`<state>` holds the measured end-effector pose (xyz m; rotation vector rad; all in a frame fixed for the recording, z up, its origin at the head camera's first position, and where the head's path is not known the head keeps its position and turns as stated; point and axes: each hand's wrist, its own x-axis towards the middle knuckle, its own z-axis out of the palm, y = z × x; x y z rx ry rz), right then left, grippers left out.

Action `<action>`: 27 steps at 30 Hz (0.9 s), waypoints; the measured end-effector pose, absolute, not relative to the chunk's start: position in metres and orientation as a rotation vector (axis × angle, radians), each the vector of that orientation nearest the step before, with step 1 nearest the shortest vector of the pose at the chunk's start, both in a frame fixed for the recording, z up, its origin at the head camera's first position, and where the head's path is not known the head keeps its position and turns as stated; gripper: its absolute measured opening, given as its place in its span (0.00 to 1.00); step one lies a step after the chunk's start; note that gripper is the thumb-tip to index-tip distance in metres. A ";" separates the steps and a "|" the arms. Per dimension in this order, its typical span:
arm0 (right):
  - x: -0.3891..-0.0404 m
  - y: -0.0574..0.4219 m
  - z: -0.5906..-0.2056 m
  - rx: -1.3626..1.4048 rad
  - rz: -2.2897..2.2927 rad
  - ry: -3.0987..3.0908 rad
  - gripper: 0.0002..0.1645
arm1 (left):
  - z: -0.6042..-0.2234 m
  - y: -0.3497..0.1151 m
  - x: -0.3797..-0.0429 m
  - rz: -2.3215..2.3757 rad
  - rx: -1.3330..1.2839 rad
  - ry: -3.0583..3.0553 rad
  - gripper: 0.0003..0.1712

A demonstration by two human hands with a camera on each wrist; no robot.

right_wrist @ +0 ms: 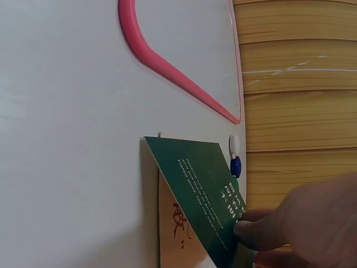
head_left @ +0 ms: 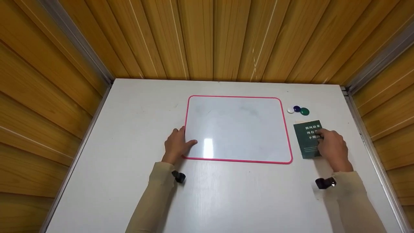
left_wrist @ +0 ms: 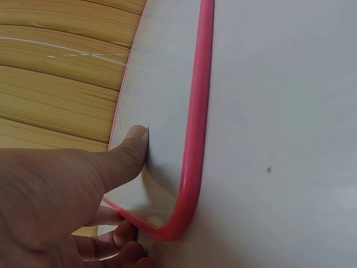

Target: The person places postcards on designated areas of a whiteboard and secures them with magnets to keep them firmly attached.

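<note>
The right hand (head_left: 334,149) pinches the green card (head_left: 307,140) along its right side, thumb and fingers drawn close on it; the left hand (head_left: 176,144) grips the left edge of the whiteboard (head_left: 239,126) near its lower corner, the thumb reaching over the white surface and the fingers at the outer side of the pink rim (head_left: 239,160).

The green card, printed with pale lettering, is to the right of the whiteboard, just beside it; the right wrist view shows what the head view mostly hides, that the card is tilted up over a tan card (right_wrist: 173,234) bearing reddish-brown writing; the left wrist view shows the fingers bent below the rounded corner of the rim, where the head view shows mainly the back of that hand.

Above the green card, close together, lie a white disc (head_left: 290,110), a blue disc (head_left: 297,108) and a green disc (head_left: 304,111); in the right wrist view the green one is largely covered by the card.

Faint grey smudges and a bright reflection mark the whiteboard, which lies on the white bench (head_left: 239,197); beige sleeves (head_left: 153,194) cover both forearms, a small black device (head_left: 179,176) at each cuff; beyond stand yellow-brown plank walls (head_left: 200,38).
</note>
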<state>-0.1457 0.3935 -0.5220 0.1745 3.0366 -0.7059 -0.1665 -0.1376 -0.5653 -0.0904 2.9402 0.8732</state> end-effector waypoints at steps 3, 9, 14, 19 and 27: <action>-0.146 0.396 -0.518 0.193 -0.708 3.047 0.22 | -0.566 -0.138 -0.167 0.869 -0.088 2.937 0.47; -0.147 0.398 -0.515 0.189 -0.747 3.107 0.19 | -0.565 -0.138 -0.168 0.867 -0.072 2.949 0.46; -0.148 0.397 -0.513 0.191 -0.796 3.122 0.17 | -0.565 -0.140 -0.168 0.854 -0.066 2.950 0.46; -0.150 0.394 -0.510 0.212 -0.825 3.131 0.17 | -0.565 -0.142 -0.168 0.853 -0.068 2.938 0.45; -0.151 0.390 -0.506 0.234 -0.858 3.156 0.17 | -0.563 -0.144 -0.167 0.867 -0.062 2.911 0.47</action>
